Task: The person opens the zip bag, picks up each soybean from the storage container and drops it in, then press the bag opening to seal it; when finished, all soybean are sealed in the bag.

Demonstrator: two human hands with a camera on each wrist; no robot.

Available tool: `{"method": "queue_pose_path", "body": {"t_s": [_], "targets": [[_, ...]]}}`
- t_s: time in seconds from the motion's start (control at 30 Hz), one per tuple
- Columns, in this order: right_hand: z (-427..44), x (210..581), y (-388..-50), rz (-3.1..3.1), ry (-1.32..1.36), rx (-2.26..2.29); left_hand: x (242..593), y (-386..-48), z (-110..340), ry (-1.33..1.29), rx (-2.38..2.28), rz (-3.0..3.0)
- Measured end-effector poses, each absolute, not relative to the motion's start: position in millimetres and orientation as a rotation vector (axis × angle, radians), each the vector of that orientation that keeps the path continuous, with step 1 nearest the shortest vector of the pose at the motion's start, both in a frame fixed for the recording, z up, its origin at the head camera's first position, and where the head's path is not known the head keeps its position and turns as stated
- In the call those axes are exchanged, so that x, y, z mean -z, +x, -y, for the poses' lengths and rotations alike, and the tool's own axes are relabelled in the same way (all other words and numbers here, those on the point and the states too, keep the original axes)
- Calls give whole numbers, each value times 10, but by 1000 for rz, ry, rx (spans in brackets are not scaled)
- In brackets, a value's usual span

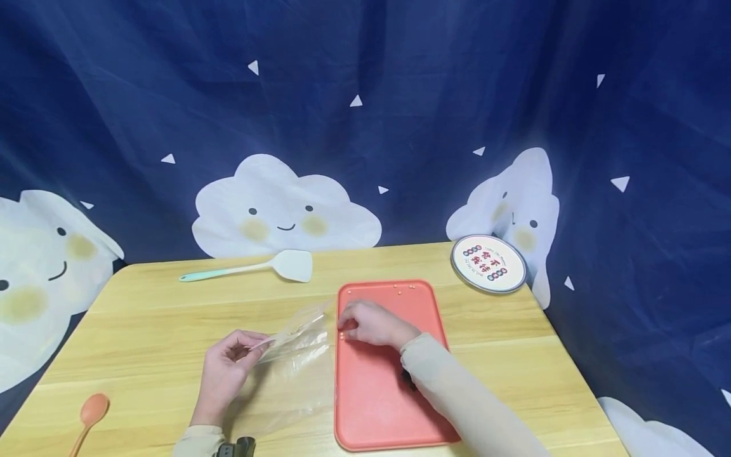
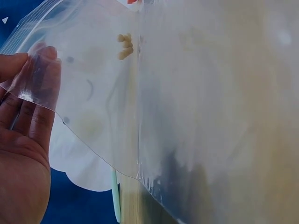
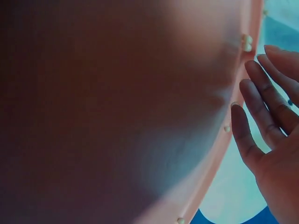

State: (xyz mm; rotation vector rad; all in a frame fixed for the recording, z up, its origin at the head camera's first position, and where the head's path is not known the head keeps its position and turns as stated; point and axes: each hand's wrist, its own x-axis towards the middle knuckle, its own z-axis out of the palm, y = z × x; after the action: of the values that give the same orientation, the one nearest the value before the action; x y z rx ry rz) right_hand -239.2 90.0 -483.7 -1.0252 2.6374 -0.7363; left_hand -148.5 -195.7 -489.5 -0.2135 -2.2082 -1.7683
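Observation:
My left hand pinches the edge of a clear zip bag between thumb and fingers. Inside the bag, several small pale yellow beans, like soybeans, show in the left wrist view. The bag's far end reaches the left rim of a red tray. Over that rim is my right hand, its fingers bent downward near a few beans. In the right wrist view, its fingertips are beside beans along the tray's edge, with nothing seen between them.
More beans lie at the tray's far end. A white spatula with a mint handle lies at the table's back, and an orange spoon at front left. A round printed plate is at the back right corner.

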Motion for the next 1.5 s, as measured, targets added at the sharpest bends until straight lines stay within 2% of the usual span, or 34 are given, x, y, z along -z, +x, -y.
{"method": "queue_pose_path", "body": {"t_s": [0.77,1.03,1.5], "targets": [[-816,4892,-2409,-2621,-1066,587,4880,-1480,1957,-189,1786,2217],[-903,4710,-2404,-2534,-937,877,4899,-1485,1965,-220,1765,2206],[-878,4349,-2304,-2521,-901,1246,4892,-1490,1954,-239,1767,2210]]}}
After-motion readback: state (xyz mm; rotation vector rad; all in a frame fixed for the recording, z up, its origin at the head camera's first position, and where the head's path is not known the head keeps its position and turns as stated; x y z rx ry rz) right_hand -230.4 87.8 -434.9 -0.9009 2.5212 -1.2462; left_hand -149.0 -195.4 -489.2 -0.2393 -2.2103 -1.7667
